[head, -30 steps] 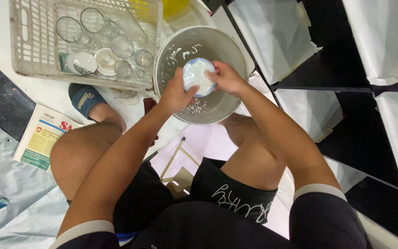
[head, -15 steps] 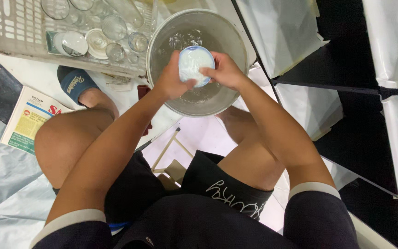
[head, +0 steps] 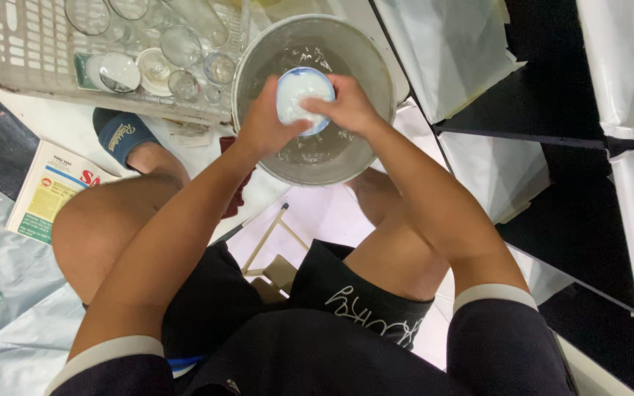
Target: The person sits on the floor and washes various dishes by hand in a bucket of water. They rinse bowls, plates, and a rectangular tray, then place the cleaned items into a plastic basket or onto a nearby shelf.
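At the upper centre of the frame, both hands hold a small bowl (head: 302, 99) over the metal basin (head: 376, 66) of soapy water. The left hand (head: 264, 125) and the right hand (head: 346, 108) are closed on its rim. The bowl looks ceramic: stiff, fragile and probably slippery when wet, so the rim is the safest hold. A crate (head: 31, 70) with glasses stands at the upper left.

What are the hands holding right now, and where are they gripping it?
Both hands hold a small white bowl over the metal basin: the left hand at its left rim, the right hand at its right rim.
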